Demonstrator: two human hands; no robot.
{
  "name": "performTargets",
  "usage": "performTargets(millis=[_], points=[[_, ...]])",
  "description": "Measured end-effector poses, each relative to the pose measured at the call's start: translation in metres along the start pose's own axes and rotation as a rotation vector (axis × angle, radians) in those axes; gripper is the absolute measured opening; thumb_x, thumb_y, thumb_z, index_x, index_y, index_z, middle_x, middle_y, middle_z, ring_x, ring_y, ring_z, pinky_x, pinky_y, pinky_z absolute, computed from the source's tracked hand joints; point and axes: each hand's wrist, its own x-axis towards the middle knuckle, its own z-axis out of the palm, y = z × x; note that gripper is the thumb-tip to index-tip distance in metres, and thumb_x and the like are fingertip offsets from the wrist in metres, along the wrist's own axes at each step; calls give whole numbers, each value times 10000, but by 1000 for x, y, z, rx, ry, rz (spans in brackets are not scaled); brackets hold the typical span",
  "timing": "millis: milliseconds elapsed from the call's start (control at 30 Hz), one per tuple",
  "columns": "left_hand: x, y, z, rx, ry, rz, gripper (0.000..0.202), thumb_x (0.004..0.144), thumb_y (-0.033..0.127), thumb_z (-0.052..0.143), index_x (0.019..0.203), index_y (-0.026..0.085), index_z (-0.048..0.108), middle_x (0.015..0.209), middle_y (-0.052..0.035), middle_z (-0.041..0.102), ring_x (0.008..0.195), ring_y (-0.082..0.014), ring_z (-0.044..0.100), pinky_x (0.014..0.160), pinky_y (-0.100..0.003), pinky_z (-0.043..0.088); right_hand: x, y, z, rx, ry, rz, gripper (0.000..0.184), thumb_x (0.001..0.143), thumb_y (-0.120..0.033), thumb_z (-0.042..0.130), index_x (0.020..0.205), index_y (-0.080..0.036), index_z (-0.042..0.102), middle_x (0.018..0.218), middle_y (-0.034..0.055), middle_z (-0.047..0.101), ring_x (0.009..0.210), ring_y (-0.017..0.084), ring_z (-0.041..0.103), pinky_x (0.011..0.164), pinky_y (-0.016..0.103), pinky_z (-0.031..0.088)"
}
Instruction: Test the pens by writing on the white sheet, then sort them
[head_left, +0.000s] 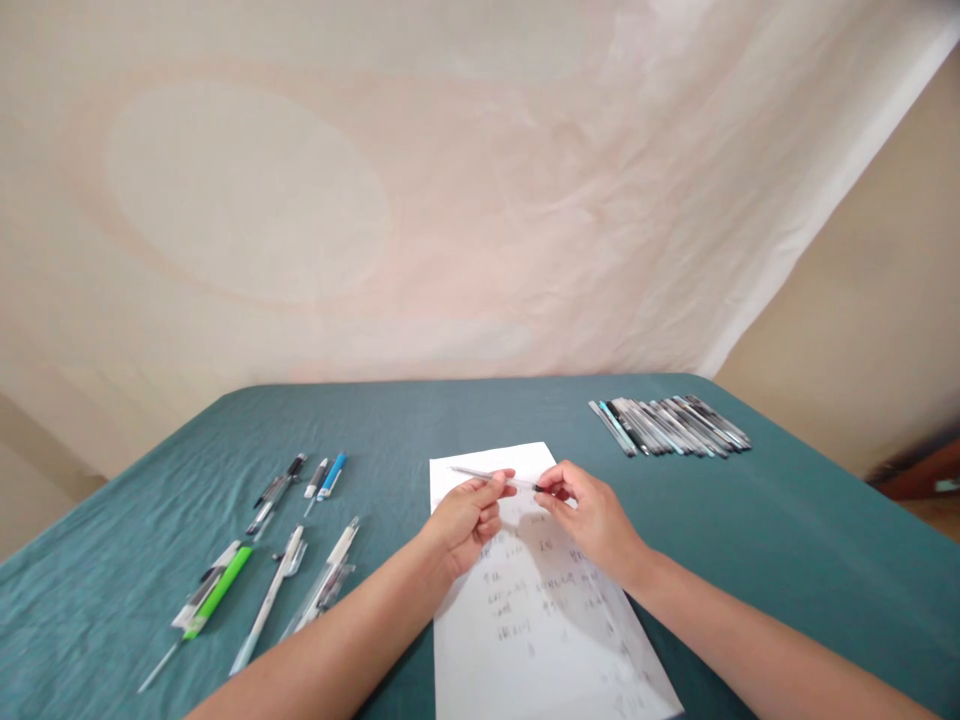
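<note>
Both of my hands hold one thin clear pen (520,483) level above a white sheet of paper (540,620) with handwriting on it. My left hand (469,518) pinches the pen's left part, fingers curled. At the pen's dark right end, my right hand (585,515) grips it with thumb and fingertips. The paper lies on a teal cloth-covered table (787,540).
Several loose pens lie to the left, among them a green one (217,592), a blue one (332,474) and a black one (279,490). A tight row of several pens (670,424) sits at the back right. A pale draped sheet (420,180) hangs behind the table.
</note>
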Motion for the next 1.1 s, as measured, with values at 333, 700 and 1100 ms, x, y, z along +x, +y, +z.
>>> performTargets(millis=[333,700,1100], points=[[-1,-2,3,37,17,43,167,821,162,627,964,77,624,794,-54,590,384,29,245,334,-114,199,0,6,-2,-94,-106,-33,223,893,-407,441,870,-218,558,770,0,626,656,134,559,630,248,403],[0,-1,1,39,23,49,155,819,159,629,948,73,639,787,-56,593,389,23,248,334,-115,222,-1,6,-4,-182,-92,-42,205,856,-422,495,933,-238,544,832,1,642,694,147,584,645,258,403],[-1,0,1,47,-4,35,183,790,177,670,944,80,649,792,-60,600,393,26,253,336,-108,224,-3,5,-5,-289,-107,-74,227,918,-394,381,865,-242,542,706,-11,626,636,147,582,604,247,368]])
